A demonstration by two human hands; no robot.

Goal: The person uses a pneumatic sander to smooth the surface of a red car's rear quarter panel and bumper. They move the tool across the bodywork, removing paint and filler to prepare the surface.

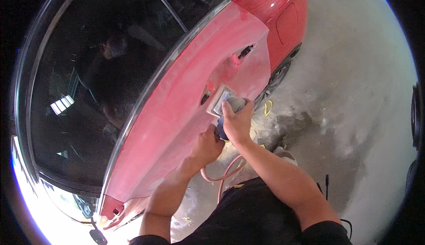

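You have the sander point(225, 97) against the red car door point(177, 94), its rectangular pad just beside the lower of two dark openings in the door-handle recess. Your right hand point(239, 123) is wrapped over the sander's body; your left hand point(210, 145) closes around its rear end, near the pink-red hose point(219, 179). Most of the door already looks dulled to a chalky pink, so much of its surface seems sanded. Stronger red patches around the recess look like what is left, though dust may mask the true finish. Beyond the door, the rear quarter panel point(283, 13) is glossy and appears untouched. The chrome trim point(146, 86) borders the dark window point(102, 94); a yellow loop point(268, 108) shows near the rear wheel point(279, 76).
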